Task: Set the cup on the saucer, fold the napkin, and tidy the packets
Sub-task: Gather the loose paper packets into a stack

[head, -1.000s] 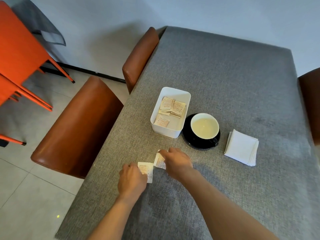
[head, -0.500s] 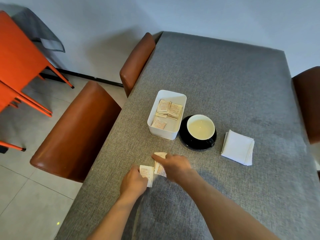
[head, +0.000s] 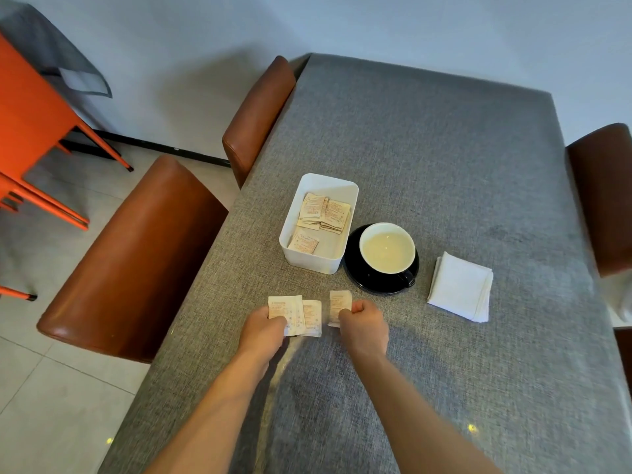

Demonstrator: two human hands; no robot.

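Observation:
A white-lined cup [head: 387, 248] stands on a black saucer [head: 357, 277] in the middle of the grey table. To its right lies a folded white napkin [head: 460, 290]. A white box [head: 316, 260] left of the saucer holds several beige packets [head: 325, 213]. My left hand [head: 261, 328] pinches two overlapping packets [head: 307, 314] near the table's left side. My right hand [head: 364, 325] grips a single packet [head: 339, 304] just in front of the saucer.
Brown padded chairs stand along the left edge [head: 136, 258] [head: 256, 111] and at the right [head: 605, 193]. An orange chair [head: 34, 124] stands on the tiled floor at far left. The grey tablecloth [head: 427, 138] stretches back to the wall.
The hands have drawn apart: my right hand now holds one packet separately, while my left hand keeps two. The camera view shifted slightly.

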